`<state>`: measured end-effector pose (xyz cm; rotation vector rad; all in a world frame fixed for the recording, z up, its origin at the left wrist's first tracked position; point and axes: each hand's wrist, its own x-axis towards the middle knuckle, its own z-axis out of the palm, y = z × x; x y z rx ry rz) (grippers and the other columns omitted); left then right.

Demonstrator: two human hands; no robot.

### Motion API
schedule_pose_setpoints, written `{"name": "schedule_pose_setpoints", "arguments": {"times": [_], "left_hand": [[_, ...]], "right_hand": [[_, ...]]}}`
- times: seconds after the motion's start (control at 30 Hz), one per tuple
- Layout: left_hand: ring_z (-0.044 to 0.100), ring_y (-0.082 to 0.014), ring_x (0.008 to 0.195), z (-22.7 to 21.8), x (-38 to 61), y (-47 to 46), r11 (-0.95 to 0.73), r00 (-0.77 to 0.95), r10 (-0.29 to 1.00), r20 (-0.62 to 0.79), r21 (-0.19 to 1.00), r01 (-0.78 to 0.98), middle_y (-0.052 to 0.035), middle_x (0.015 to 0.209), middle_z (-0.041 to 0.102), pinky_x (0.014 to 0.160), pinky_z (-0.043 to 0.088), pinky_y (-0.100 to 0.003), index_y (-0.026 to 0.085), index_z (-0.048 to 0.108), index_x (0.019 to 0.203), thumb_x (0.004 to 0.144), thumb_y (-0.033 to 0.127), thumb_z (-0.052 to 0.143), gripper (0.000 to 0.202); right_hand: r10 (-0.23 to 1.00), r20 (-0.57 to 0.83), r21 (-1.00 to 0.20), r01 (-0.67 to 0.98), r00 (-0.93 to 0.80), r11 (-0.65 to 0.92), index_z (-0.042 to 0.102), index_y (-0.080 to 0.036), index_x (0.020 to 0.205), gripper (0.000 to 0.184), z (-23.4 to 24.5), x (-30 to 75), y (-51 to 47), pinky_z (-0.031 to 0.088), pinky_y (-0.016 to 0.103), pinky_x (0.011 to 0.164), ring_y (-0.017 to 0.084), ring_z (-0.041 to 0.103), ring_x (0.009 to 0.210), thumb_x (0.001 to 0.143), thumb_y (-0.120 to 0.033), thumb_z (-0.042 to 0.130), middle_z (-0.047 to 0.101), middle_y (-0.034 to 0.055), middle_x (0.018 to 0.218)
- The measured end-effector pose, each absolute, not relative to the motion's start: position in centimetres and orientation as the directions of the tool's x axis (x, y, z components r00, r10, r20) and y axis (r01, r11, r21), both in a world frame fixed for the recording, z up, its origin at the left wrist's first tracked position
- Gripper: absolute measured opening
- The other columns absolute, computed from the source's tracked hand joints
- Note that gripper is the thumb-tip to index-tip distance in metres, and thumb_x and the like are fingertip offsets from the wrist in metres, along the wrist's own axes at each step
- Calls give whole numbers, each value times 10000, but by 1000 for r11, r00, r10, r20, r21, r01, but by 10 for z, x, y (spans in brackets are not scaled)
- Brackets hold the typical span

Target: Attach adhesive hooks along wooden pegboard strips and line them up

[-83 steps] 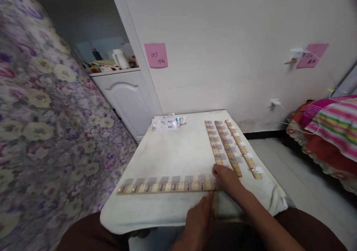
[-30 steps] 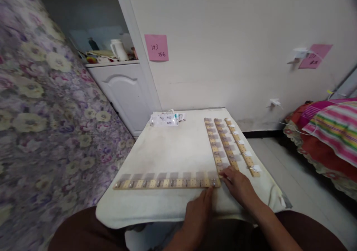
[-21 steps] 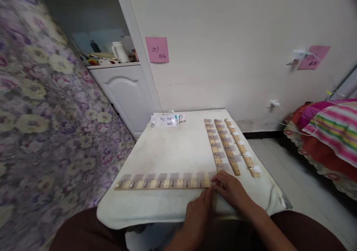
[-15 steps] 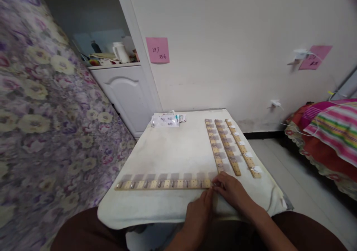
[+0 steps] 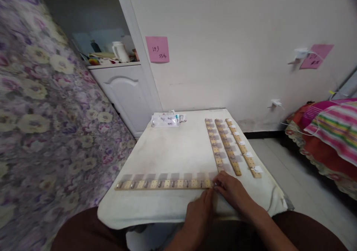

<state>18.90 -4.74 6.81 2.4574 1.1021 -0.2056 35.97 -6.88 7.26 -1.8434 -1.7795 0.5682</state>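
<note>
A long pale wooden strip with small dot-like holes lies crosswise near the front of the table. Small shiny metal pieces sit along it at intervals, each with a see-through flap towards the far side. At its right end, my right hand pinches a small metal piece, partly hidden by the fingers. Just below, my left hand has its fingers bent together against the strip's near edge; what they hold, if anything, is hidden.
Three similar strips run lengthwise on the right: a left one, a middle one and a right one with white tags. A clear packet lies at the back left of the cloth-covered table. A wall stands behind.
Almost nothing differs. Both hands stay at the strip's right end, with at most a slight shift of the right fingers; the strips have not moved.
</note>
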Motion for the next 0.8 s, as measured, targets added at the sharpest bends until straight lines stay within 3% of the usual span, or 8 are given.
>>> {"name": "schedule_pose_setpoints", "arguments": {"times": [0.4, 0.8], "left_hand": [[581, -293, 1071, 73, 188, -47, -594, 681, 660, -319, 333, 732, -115, 1371, 473, 864, 484, -432, 172, 230, 1436, 830, 161, 333, 615], [595, -286, 1053, 68, 189, -47, -582, 668, 677, -307, 332, 742, -115, 1333, 508, 855, 489, -421, 194, 249, 1431, 840, 152, 326, 598]], "right_hand": [[998, 55, -564, 826, 30, 6, 629, -238, 1008, 239, 72, 362, -73, 453, 262, 768, 169, 609, 857, 864, -196, 442, 592, 44, 1005], [998, 37, -583, 813, 42, -12, 602, -227, 954, 170, 68, 362, -67, 442, 263, 790, 171, 597, 874, 833, -197, 486, 579, 30, 983]]}}
